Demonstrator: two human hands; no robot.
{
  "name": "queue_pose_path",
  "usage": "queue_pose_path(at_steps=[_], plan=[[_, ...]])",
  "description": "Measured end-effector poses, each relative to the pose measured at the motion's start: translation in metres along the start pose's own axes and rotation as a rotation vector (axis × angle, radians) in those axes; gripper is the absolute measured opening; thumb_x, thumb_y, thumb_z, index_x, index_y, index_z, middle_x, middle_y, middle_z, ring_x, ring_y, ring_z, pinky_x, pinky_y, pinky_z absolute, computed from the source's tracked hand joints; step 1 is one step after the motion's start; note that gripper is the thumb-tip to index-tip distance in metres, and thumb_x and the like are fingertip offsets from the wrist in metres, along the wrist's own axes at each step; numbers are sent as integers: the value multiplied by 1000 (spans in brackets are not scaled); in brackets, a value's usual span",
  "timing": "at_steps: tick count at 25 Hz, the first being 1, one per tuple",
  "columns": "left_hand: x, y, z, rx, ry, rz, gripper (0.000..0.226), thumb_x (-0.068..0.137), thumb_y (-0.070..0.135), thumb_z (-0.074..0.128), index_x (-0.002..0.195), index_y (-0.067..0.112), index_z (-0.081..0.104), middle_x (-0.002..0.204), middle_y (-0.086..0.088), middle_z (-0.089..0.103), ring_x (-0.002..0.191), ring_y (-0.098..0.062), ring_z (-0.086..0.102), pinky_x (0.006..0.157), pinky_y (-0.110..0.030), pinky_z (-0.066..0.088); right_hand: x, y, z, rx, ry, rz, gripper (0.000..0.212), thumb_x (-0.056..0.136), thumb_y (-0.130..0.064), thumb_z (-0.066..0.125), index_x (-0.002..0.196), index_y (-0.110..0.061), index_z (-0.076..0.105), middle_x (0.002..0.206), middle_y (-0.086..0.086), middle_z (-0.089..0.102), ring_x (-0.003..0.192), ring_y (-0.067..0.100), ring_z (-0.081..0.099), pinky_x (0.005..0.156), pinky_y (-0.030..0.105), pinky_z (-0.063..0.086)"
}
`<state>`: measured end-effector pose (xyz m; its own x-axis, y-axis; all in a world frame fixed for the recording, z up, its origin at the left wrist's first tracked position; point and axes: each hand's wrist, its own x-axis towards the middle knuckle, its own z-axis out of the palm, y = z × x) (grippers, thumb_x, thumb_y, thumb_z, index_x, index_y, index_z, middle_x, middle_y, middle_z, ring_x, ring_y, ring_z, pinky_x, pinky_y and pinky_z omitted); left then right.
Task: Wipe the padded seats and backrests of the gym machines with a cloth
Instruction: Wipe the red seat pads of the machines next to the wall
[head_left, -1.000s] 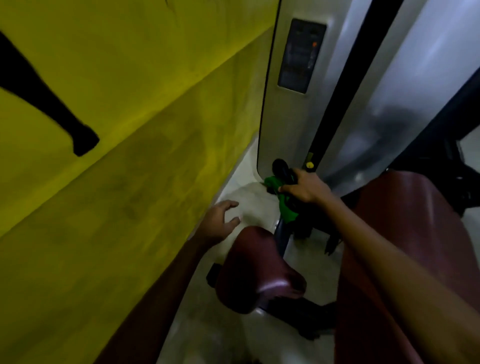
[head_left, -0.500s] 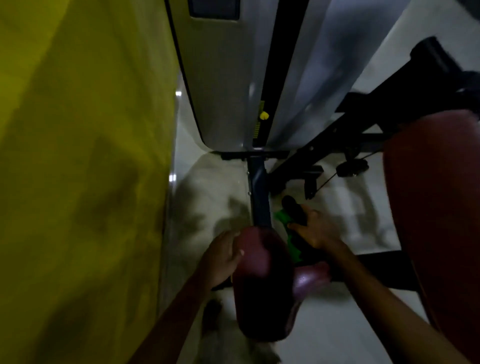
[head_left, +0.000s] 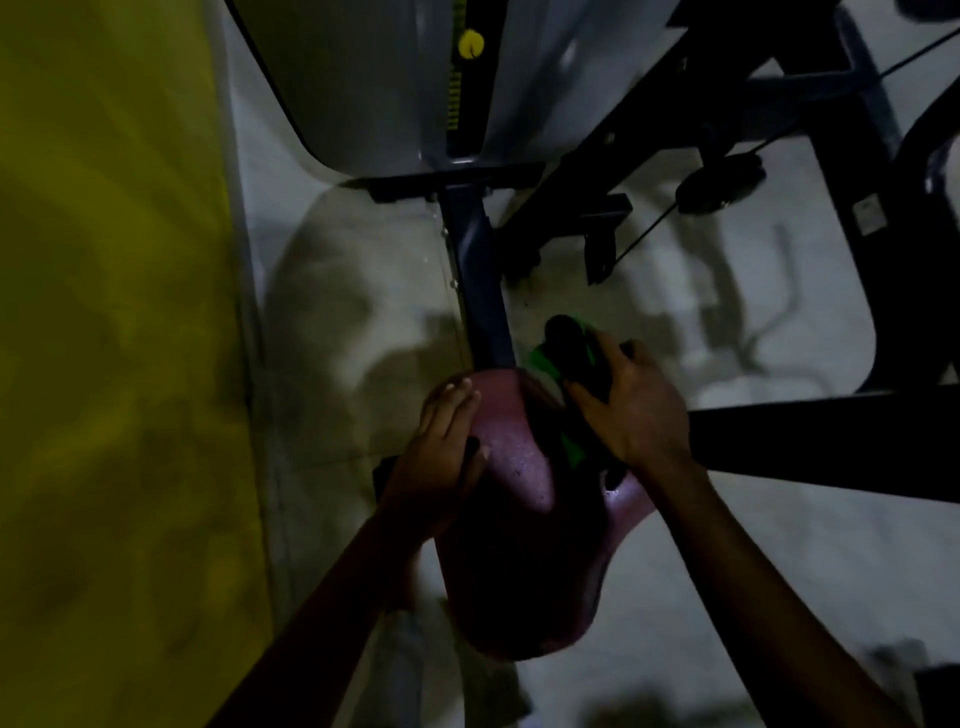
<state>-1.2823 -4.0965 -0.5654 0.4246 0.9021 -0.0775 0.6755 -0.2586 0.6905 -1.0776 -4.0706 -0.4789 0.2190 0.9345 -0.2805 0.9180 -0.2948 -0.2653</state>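
Seen from above in dim light, a maroon padded seat (head_left: 519, 545) stands on a dark blue post (head_left: 480, 291) over a pale floor (head_left: 343, 312). The left hand (head_left: 441, 457) rests flat against the seat's left edge, fingers straight. The right hand (head_left: 628, 410) grips a green cloth (head_left: 574, 447) together with a dark object at the seat's far right side. A yellow wall (head_left: 114, 338) fills the left, and a grey machine shroud (head_left: 374, 78) with a yellow pin (head_left: 470, 44) rises beyond the post.

Two hands (head_left: 447, 452) (head_left: 631, 410), one maroon padded seat (head_left: 519, 561), one green cloth (head_left: 574, 447), one yellow knob (head_left: 471, 45)
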Motion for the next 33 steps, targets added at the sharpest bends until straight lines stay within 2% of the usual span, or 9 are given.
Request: queue_pose_path(at_steps=[4,7,10,14,19,24,27,30,33], plan=[[15,5,18,164,-96,193,55,93,31,40,137,-1,44,144,-17,43,137,-23,25,116,-28,9,-33,60,12,-99,41,240,66,86,-38,61,145,-27,34,121,20,48,103,40,55,79,42,47],[25,-3,35,354,-172,336,57,92,34,39,140,4,42,146,-12,44,138,-20,27,116,-31,7,-65,64,61,-157,146,281,63,78,-42,54,137,-22,48,118,27,48,97,43,53,75,47,47],[28,-14,48,459,-174,489,57,91,33,36,141,7,37,146,-10,44,137,-22,31,113,-38,16,-97,43,99,-217,225,133,69,69,-53,42,134,-27,46,124,25,43,94,34,44,69,42,45],[27,-13,39,423,-177,485,56,92,35,37,142,8,41,147,-8,42,137,-21,35,111,-40,25,-95,73,96,-325,236,-129,69,70,-54,41,136,-34,38,125,18,41,91,32,46,69,38,44],[37,-17,15,452,-342,545,59,92,41,36,143,10,42,150,-5,39,137,-20,35,111,-34,24,-67,59,87,-120,367,452,65,74,-44,49,136,-24,49,122,26,48,100,41,50,72,47,46],[43,-4,2,514,-435,572,61,82,38,41,134,8,52,140,-8,51,130,-21,41,106,-29,30,-130,8,121,-197,298,85,70,70,-48,43,137,-30,42,131,20,40,97,31,43,75,40,35],[53,-3,-2,503,-490,624,60,84,39,43,132,4,54,139,-12,52,128,-26,45,106,-31,25,-108,46,105,-326,280,-54,68,70,-49,44,136,-31,42,127,19,43,96,30,44,72,39,34],[57,-1,-5,513,-490,669,59,85,40,46,131,3,55,138,-13,52,128,-26,42,108,-33,23,-78,80,77,-137,333,439,63,76,-42,58,137,-27,46,122,24,49,94,39,54,69,45,46],[58,2,-5,496,-528,682,60,83,40,47,128,2,58,134,-13,55,124,-27,47,105,-35,28,-90,57,92,-113,356,464,63,77,-45,45,137,-27,44,126,21,44,97,37,51,69,43,47]])
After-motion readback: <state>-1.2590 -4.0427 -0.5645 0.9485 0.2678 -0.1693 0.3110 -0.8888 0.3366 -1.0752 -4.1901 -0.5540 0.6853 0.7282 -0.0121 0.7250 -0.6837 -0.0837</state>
